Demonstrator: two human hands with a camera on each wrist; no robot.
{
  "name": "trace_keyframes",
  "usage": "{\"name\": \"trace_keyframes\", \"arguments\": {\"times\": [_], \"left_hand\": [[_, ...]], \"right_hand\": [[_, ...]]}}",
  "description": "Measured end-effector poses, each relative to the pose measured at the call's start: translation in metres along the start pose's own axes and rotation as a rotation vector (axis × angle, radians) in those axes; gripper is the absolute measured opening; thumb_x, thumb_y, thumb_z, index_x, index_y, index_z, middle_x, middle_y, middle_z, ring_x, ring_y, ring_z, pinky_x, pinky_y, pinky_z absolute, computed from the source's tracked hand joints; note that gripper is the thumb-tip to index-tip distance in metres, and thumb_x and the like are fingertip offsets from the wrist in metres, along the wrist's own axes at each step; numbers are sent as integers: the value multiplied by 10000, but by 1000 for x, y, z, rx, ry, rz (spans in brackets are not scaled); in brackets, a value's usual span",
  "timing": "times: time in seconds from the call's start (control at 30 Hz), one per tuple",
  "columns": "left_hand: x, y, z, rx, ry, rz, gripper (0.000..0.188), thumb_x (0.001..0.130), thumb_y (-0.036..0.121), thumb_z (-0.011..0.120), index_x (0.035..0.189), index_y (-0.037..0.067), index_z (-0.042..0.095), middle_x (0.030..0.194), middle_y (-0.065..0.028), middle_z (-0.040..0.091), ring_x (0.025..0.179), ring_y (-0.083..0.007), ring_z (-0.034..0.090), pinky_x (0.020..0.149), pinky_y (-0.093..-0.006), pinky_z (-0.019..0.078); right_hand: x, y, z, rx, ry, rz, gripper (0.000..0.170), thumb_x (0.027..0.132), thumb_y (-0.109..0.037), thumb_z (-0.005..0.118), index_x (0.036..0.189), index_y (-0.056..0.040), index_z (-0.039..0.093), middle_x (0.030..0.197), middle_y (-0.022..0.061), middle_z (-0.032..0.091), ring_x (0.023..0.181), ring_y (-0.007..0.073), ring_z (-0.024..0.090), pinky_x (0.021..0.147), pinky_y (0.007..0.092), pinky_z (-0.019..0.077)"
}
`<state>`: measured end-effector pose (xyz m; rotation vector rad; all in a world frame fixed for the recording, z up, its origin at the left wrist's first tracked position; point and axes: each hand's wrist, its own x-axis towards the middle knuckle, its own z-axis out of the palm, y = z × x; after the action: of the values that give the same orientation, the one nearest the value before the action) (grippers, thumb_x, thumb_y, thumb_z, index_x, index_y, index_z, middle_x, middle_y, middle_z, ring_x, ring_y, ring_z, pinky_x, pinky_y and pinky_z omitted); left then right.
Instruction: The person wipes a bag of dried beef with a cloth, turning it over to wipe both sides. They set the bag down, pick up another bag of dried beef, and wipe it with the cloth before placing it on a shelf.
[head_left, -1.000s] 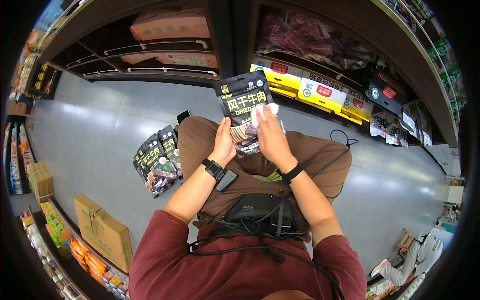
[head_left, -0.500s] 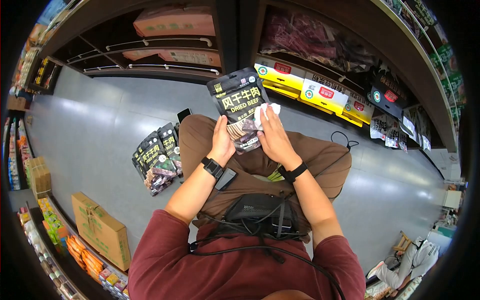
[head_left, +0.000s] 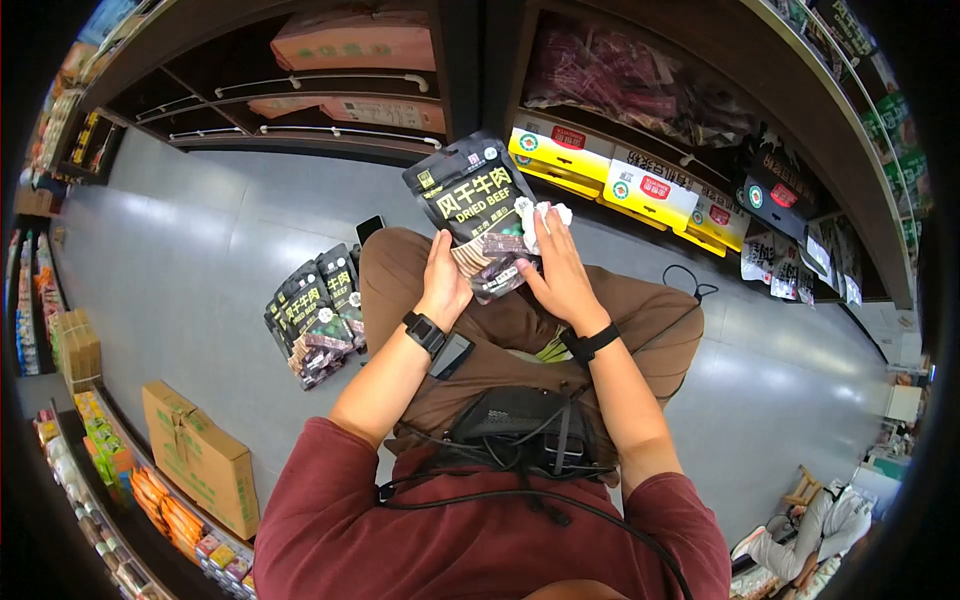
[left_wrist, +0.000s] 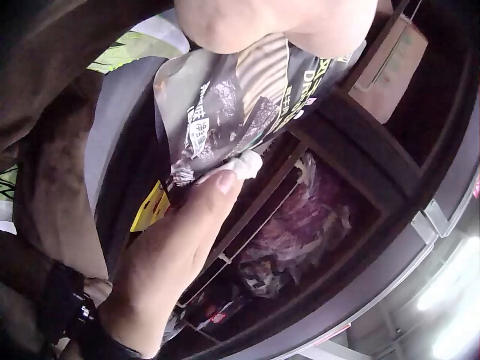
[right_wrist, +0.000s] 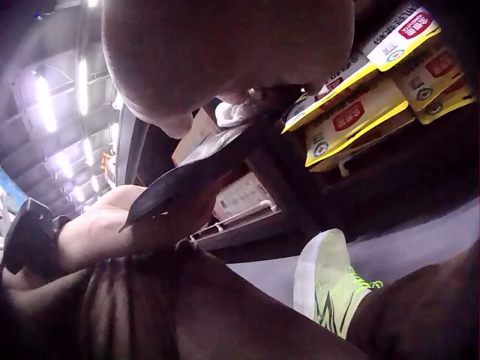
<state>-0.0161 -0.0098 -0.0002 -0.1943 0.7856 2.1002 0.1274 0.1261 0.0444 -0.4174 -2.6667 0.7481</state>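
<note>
A black pouch of dried beef (head_left: 482, 192), its printed front facing up, is held above the crossed legs and leans toward the left. My left hand (head_left: 444, 284) grips its lower left edge, thumb on the front. At the right edge, my right hand (head_left: 562, 278) holds a crumpled white cloth (head_left: 527, 214) against the pouch, fingers over the cloth and thumb by the lower front. The left wrist view shows the cloth (left_wrist: 247, 164) under the right thumb at the pouch's edge. In the right wrist view the pouch (right_wrist: 184, 180) appears nearly edge-on.
Several similar beef pouches (head_left: 312, 322) lie overlapping on the floor to the left, with a phone (head_left: 370, 228) beside the knee. Ahead, a dark shelf holds yellow-and-white packs (head_left: 650, 192). A cardboard carton (head_left: 200, 458) stands behind left. Another person (head_left: 815, 530) sits at lower right.
The pouch has tilted, its top swinging left. My right hand and the white cloth have shifted from the pouch's front to its right edge. My left hand keeps its grip.
</note>
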Motion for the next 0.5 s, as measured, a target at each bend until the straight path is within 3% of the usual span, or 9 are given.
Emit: {"name": "trace_keyframes", "arguments": {"times": [0.13, 0.23, 0.27, 0.37, 0.43, 0.5], "left_hand": [[6, -4, -5, 71, 92, 39, 452, 1083, 361, 290, 1353, 22, 417, 1307, -170, 581, 1160, -309, 601, 1012, -481, 485], [9, -2, -17, -19, 36, -95, 477, 1076, 390, 309, 1362, 22, 411, 1292, -201, 580, 1143, -327, 605, 1016, -481, 484], [8, -2, -15, -8, 45, -88, 504, 1069, 416, 314, 1371, 23, 404, 1307, -222, 561, 1172, -341, 582, 1040, -475, 464], [9, -1, -8, -21, 30, -30, 493, 1076, 387, 307, 1391, 16, 379, 1336, -202, 540, 1223, -338, 542, 1078, -474, 424], [-4, 1, 8, -79, 14, 9, 386, 1083, 296, 320, 1394, 73, 370, 1317, -150, 552, 1222, -326, 545, 1084, -464, 415], [-9, 4, 19, 40, 136, 10, 424, 1082, 285, 325, 1458, 90, 318, 1382, -135, 504, 1291, -301, 488, 1108, -430, 388]], "right_hand": [[-4, -25, 2, 47, -164, -116, 783, 888, -362, 652, 1479, 29, 317, 1524, 332, 267, 1447, 448, 235, 1196, 500, 187], [-8, -51, 9, 72, -328, -314, 759, 882, -393, 657, 1459, 9, 371, 1556, 235, 291, 1465, 371, 247, 1205, 480, 181], [-7, -53, 8, 46, -303, -312, 750, 875, -386, 668, 1451, 4, 387, 1555, 197, 312, 1462, 347, 265, 1204, 474, 192], [-3, -40, 6, -28, -263, -266, 748, 871, -367, 676, 1454, -1, 384, 1545, 205, 321, 1458, 350, 271, 1203, 469, 199], [-3, -35, 3, -75, -250, -251, 756, 869, -356, 682, 1464, -8, 372, 1539, 215, 323, 1455, 361, 271, 1197, 468, 217], [-4, -32, 4, 39, -134, -157, 776, 857, -349, 697, 1468, -7, 362, 1542, 231, 308, 1452, 383, 266, 1191, 473, 233]]}}
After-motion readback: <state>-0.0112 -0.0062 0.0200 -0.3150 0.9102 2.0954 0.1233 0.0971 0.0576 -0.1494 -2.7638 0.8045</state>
